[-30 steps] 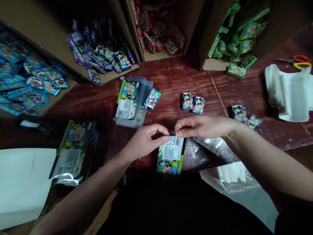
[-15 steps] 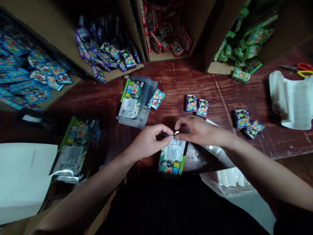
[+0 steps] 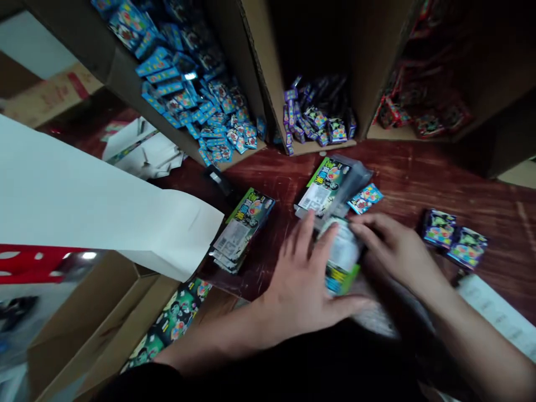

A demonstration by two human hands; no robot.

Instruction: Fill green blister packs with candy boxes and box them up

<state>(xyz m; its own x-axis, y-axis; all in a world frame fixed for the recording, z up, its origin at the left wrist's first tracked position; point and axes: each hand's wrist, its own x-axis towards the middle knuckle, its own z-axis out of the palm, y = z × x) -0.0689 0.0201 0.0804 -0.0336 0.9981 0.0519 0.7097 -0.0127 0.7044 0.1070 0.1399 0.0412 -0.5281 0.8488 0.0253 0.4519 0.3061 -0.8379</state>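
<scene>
A green-edged packet with a white barcode label (image 3: 341, 257) lies at the near edge of the dark red table (image 3: 419, 173), smeared by motion. My left hand (image 3: 301, 282) spans it from the left, with fingers stretched along its top and the thumb under its near end. My right hand (image 3: 397, 251) curls its fingers over the packet's far right side. Both hands grip it.
Two stacks of like packets (image 3: 247, 223) (image 3: 330, 187) lie beyond the hands, with a small blue box (image 3: 365, 198) and two purple boxes (image 3: 454, 237). Cartons hold blue (image 3: 201, 106), purple (image 3: 318, 120) and red (image 3: 419, 117) boxes. A white sheet (image 3: 84, 195) overhangs a carton of packets (image 3: 176, 312).
The view has swung left. The hands were pinching the packet's top edge; now both grasp the packet, which has turned and shifted toward the stacks.
</scene>
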